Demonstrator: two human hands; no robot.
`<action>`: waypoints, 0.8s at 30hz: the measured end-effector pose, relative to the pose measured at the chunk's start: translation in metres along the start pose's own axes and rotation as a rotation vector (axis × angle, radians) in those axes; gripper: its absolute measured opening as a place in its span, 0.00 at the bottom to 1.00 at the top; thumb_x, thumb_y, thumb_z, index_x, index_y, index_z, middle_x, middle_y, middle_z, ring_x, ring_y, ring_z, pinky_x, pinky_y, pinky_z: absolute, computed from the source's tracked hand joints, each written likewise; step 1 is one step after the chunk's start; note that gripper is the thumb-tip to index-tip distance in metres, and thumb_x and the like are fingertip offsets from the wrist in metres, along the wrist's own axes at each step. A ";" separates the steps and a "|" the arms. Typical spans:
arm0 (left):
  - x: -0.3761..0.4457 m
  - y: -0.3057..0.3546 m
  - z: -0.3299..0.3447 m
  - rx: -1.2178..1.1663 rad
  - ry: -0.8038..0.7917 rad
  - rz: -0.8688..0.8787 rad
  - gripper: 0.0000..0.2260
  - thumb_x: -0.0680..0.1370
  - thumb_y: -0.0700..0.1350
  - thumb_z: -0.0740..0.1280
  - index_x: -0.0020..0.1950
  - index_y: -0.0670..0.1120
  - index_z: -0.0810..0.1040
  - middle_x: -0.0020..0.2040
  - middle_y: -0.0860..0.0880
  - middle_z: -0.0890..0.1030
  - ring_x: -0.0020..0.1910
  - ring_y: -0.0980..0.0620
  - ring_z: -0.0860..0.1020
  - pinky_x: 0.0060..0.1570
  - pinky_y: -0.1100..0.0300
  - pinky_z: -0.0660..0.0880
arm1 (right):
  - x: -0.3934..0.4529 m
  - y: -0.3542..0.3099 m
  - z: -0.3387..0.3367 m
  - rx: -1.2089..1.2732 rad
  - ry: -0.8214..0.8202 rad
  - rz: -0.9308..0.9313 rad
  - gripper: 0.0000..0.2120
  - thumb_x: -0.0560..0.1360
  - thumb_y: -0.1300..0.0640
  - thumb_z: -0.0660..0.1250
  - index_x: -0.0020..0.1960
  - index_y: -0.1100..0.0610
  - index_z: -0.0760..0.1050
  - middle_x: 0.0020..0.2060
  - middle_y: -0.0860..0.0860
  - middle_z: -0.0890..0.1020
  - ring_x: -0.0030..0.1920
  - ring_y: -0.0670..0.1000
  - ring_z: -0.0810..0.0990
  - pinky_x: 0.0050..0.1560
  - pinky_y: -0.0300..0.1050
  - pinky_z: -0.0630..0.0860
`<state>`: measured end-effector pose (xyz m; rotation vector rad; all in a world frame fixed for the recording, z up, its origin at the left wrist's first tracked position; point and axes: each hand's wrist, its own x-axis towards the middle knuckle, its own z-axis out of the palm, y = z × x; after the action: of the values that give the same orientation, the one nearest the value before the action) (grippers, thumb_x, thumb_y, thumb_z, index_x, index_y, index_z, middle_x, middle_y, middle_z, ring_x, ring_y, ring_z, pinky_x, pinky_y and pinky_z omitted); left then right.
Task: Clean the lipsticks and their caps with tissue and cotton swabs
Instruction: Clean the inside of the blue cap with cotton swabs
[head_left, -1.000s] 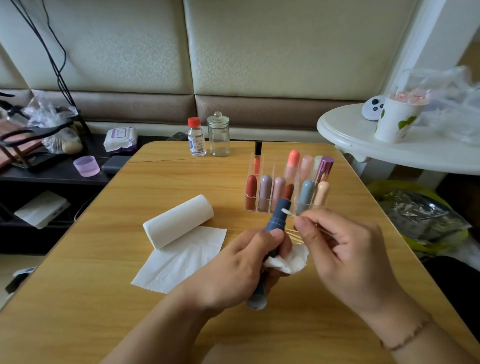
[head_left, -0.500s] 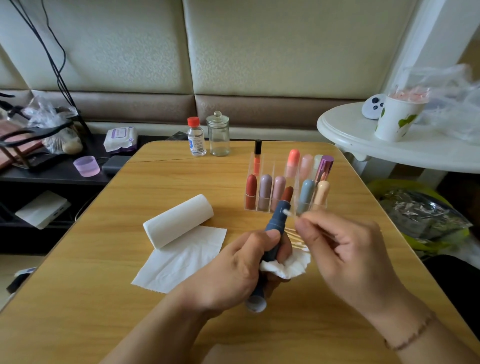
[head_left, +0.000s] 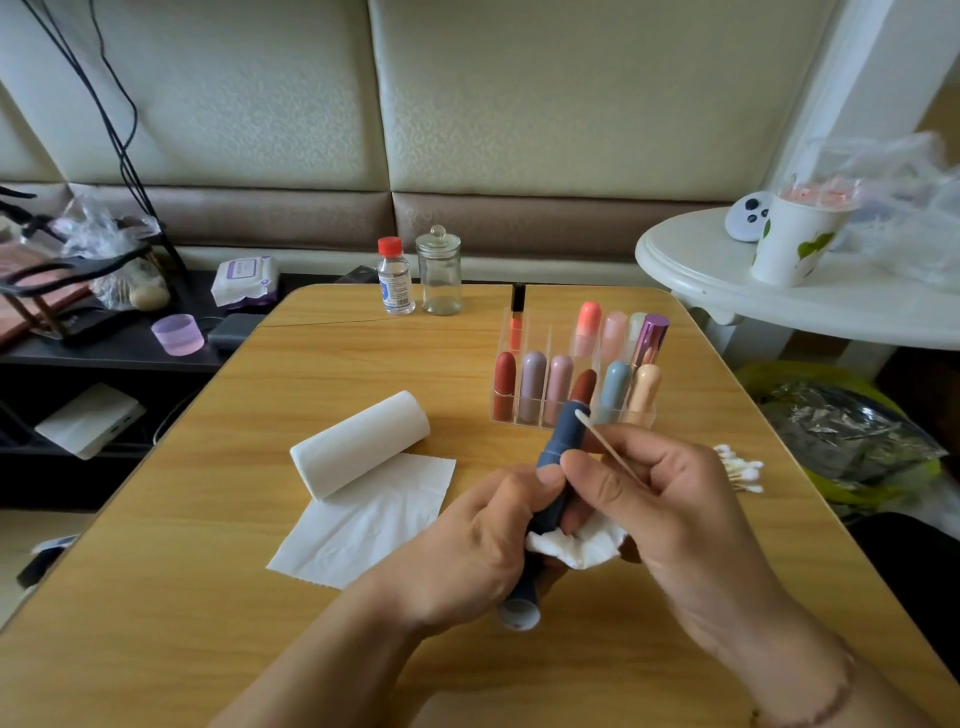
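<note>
While left hand grips blue lipstick with crumpled tissue, right hand pinches cotton swab, tip apparently touching lipstick top.

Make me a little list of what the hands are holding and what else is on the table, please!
left hand: grips the blue lipstick and a crumpled tissue
right hand: pinches a cotton swab, tip at the lipstick's top
organizer: clear, holds upright lipsticks
tissue roll: lying on its side, one sheet out
spare swabs: pile at the right edge
far edge: red-capped bottle, glass jar
</note>
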<state>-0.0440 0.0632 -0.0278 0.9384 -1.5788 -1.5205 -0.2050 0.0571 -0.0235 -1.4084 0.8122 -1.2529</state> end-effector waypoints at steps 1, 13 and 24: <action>0.000 0.000 0.000 0.001 -0.001 0.001 0.18 0.73 0.63 0.56 0.32 0.52 0.72 0.27 0.49 0.71 0.26 0.50 0.69 0.28 0.61 0.68 | 0.000 0.000 0.001 0.042 -0.005 0.018 0.09 0.69 0.52 0.74 0.45 0.56 0.85 0.31 0.59 0.82 0.33 0.53 0.81 0.36 0.39 0.78; 0.007 -0.001 0.005 0.017 0.127 0.084 0.18 0.79 0.56 0.57 0.50 0.39 0.71 0.31 0.44 0.69 0.28 0.46 0.67 0.25 0.59 0.66 | 0.001 0.000 -0.001 -0.074 0.109 -0.075 0.08 0.72 0.52 0.71 0.47 0.53 0.86 0.39 0.50 0.87 0.42 0.45 0.85 0.41 0.34 0.78; 0.005 0.003 0.005 -0.041 0.181 0.019 0.16 0.76 0.53 0.51 0.37 0.47 0.71 0.32 0.45 0.67 0.30 0.49 0.63 0.25 0.63 0.62 | 0.001 0.009 -0.017 -0.704 0.079 -0.393 0.17 0.81 0.50 0.62 0.36 0.56 0.77 0.24 0.46 0.70 0.25 0.44 0.66 0.28 0.30 0.60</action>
<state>-0.0503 0.0612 -0.0252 1.0051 -1.4188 -1.4083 -0.2195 0.0498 -0.0338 -2.1730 1.1337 -1.3857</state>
